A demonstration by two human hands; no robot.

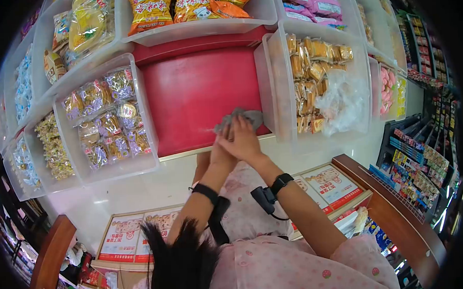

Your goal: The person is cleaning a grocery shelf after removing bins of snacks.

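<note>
A crumpled grey cloth (251, 116) lies against a red surface (201, 94), near its front right corner. Over the cloth is my right hand (246, 141), its fingers pressing it down. My left hand (222, 154) is crossed close against the right one and also reaches the cloth; its fingers are partly hidden. Left of the red surface stands a clear bin (147, 122) of wrapped snacks (106, 119). On the right is another clear bin (278, 91) with packaged breads (306, 74) and a crumpled clear plastic bag (341, 106).
Orange snack bags (192, 8) fill a bin behind the red surface, and pink packets (310, 1) are beside them. Below the bins are printed cartons (326, 181) and a brown wooden edge (395, 215). Racks of small goods (418, 172) stand at the right.
</note>
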